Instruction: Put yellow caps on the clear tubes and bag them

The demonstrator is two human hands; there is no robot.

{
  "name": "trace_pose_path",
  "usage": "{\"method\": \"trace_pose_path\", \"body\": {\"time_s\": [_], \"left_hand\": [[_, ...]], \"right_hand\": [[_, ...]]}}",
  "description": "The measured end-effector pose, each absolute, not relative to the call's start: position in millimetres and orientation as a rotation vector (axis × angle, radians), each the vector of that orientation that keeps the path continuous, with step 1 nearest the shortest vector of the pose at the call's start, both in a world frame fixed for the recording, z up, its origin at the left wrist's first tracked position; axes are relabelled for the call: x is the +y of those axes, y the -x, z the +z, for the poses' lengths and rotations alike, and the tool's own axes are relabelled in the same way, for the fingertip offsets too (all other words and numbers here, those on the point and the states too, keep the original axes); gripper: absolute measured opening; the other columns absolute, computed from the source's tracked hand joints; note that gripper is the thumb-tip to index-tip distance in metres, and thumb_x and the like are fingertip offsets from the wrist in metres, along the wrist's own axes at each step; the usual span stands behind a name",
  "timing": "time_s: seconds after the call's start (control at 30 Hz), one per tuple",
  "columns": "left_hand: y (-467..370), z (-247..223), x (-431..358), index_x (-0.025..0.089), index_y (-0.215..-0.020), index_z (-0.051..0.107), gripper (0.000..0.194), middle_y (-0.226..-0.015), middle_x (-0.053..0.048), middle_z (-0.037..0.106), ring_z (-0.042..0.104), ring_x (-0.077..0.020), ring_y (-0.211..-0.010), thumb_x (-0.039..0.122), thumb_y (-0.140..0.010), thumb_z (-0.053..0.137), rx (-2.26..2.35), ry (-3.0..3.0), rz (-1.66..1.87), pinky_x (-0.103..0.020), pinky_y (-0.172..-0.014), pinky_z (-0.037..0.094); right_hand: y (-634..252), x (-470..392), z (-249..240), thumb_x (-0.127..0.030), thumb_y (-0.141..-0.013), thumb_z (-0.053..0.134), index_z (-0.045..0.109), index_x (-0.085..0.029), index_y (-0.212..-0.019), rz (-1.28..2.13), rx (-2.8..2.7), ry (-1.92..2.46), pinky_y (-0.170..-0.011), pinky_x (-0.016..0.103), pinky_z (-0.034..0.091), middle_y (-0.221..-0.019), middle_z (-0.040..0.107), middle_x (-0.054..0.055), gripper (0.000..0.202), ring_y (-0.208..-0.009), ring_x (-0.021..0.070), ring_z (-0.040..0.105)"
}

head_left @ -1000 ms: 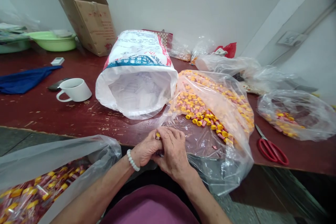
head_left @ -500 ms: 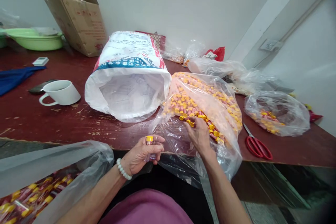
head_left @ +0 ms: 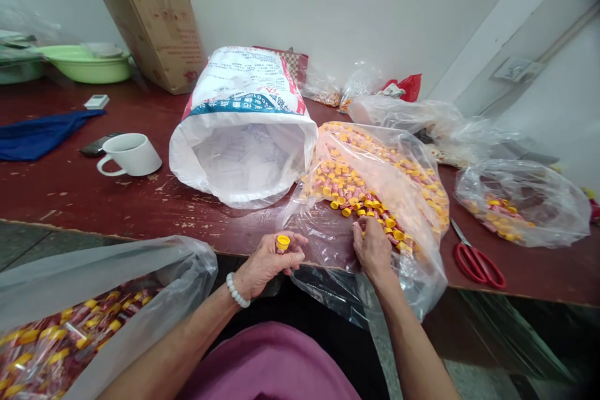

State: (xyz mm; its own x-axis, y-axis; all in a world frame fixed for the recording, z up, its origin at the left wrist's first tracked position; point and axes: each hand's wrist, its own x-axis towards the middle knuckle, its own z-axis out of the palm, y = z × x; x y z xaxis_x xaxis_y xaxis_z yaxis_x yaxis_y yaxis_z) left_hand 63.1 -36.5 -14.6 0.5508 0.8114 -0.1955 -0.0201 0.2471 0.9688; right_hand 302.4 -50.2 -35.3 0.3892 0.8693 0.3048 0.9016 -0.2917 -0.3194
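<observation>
My left hand (head_left: 274, 260) is closed around a small clear tube with a yellow cap (head_left: 282, 242), held cap up just off the table's front edge. My fingers hide most of the tube. My right hand (head_left: 374, 249) lies at the mouth of a clear plastic bag (head_left: 412, 212), against loose yellow-capped pieces (head_left: 347, 200) with reddish wrapped bodies. Its fingers are curled, and what they pinch is mostly hidden. Behind my left hand, a white woven sack (head_left: 244, 150) lies on its side with its mouth toward me, holding clear plastic items.
At lower left a plastic bag (head_left: 178, 262) holds several yellow-capped tubes. On the red table (head_left: 94, 200) are a white mug (head_left: 135, 156), red-handled scissors (head_left: 478, 262) and a smaller bag of pieces (head_left: 553, 200). A cardboard box (head_left: 164, 37) and a green basin (head_left: 89, 69) stand at back left.
My right hand has drawn slightly toward me and its fingers have curled in at the pieces. The tube in my left hand has tipped so its cap faces me. The view has shifted left.
</observation>
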Motion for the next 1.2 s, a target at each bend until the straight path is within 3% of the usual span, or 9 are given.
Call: {"method": "trace_pose_path", "body": {"time_s": [0.1,0.23,0.33,0.43,0.57,0.63,0.73,0.93,1.2], "left_hand": [[-64.7,-14.6,-38.4,0.014,-0.107,0.059,0.038,-0.074,0.001,0.053,0.047,-0.0087,-0.055,0.029,-0.073,0.063,0.855,-1.278,0.619,-0.02,-0.045,0.038],[-68.4,-8.4,-39.1,0.012,-0.096,0.064,0.029,-0.067,0.002,0.05,0.041,-0.0082,-0.056,0.025,-0.071,0.064,0.946,-1.482,0.612,-0.02,-0.048,0.035],[-70.0,-2.6,-39.3,0.01,-0.084,0.066,0.018,-0.066,0.002,0.052,0.041,-0.0086,-0.06,0.021,-0.069,0.064,0.933,-1.619,0.631,-0.02,-0.055,0.034],[-69.9,-1.3,-41.2,0.011,-0.079,0.063,0.014,-0.063,0.004,0.048,0.037,-0.007,-0.055,0.022,-0.07,0.064,0.865,-1.567,0.603,-0.019,-0.05,0.03],[-68.3,-5.1,-44.3,0.014,-0.075,0.056,0.015,-0.05,0.007,0.039,0.031,-0.0056,-0.041,0.028,-0.073,0.062,0.749,-1.314,0.53,-0.019,-0.04,0.025],[-67.6,-6.9,-44.6,0.014,-0.076,0.056,0.016,-0.049,0.007,0.042,0.036,-0.0065,-0.04,0.028,-0.074,0.062,0.684,-1.193,0.54,-0.019,-0.04,0.027],[-67.8,-8.4,-44.8,0.012,-0.073,0.057,0.016,-0.057,0.002,0.051,0.044,-0.0073,-0.05,0.025,-0.071,0.066,0.606,-1.056,0.568,-0.019,-0.048,0.033],[-66.9,-12.2,-49.5,0.011,-0.073,0.061,0.019,-0.064,0.001,0.053,0.049,-0.008,-0.058,0.019,-0.062,0.075,0.575,-0.813,0.568,-0.02,-0.056,0.037],[-60.0,-11.1,-51.6,0.009,-0.083,0.067,0.022,-0.066,-0.006,0.063,0.057,-0.0118,-0.057,0.021,-0.064,0.071,0.507,-0.677,0.519,-0.022,-0.056,0.042]], "right_hand": [[-279.9,-67.7,-12.7,-0.035,-0.091,0.042,0.06,-0.017,-0.097,0.09,-1.612,1.927,-0.071,0.029,0.048,-0.09,0.066,0.007,0.026,-0.08,0.0168,0.061],[-245.1,-82.1,16.7,-0.027,-0.087,0.053,0.065,-0.02,-0.087,0.42,-1.789,1.306,-0.07,0.025,0.048,-0.083,0.064,0.003,0.013,-0.078,0.0137,0.06],[-232.8,-81.4,21.2,-0.025,-0.085,0.057,0.065,-0.021,-0.086,0.444,-1.83,1.265,-0.065,0.024,0.046,-0.078,0.064,0.002,0.009,-0.073,0.0125,0.059],[-229.0,-78.9,17.8,-0.028,-0.083,0.061,0.064,-0.02,-0.087,0.432,-1.842,1.335,-0.065,0.025,0.047,-0.076,0.065,0.001,0.009,-0.07,0.0131,0.059],[-227.4,-84.2,16.3,-0.037,-0.08,0.063,0.052,-0.022,-0.12,0.393,-1.813,1.417,-0.083,0.034,0.048,-0.108,0.062,0.007,0.045,-0.098,0.0201,0.058],[-226.5,-89.3,12.7,-0.045,-0.07,0.071,0.039,-0.022,-0.133,0.351,-1.811,1.438,-0.091,0.04,0.045,-0.124,0.052,0.011,0.074,-0.112,0.0246,0.052],[-221.2,-94.7,-1.9,-0.049,-0.054,0.08,0.031,-0.021,-0.136,0.266,-1.947,1.383,-0.097,0.045,0.041,-0.13,0.048,0.014,0.1,-0.118,0.0291,0.047],[-203.1,-94.1,-23.0,-0.039,-0.049,0.082,0.043,-0.02,-0.124,0.143,-1.91,1.334,-0.089,0.043,0.045,-0.114,0.06,0.013,0.087,-0.105,0.0289,0.057],[-208.5,-89.5,-10.5,-0.042,-0.052,0.082,0.042,-0.02,-0.125,0.751,-1.834,1.282,-0.089,0.036,0.048,-0.119,0.057,0.01,0.086,-0.103,0.0233,0.059]]}}
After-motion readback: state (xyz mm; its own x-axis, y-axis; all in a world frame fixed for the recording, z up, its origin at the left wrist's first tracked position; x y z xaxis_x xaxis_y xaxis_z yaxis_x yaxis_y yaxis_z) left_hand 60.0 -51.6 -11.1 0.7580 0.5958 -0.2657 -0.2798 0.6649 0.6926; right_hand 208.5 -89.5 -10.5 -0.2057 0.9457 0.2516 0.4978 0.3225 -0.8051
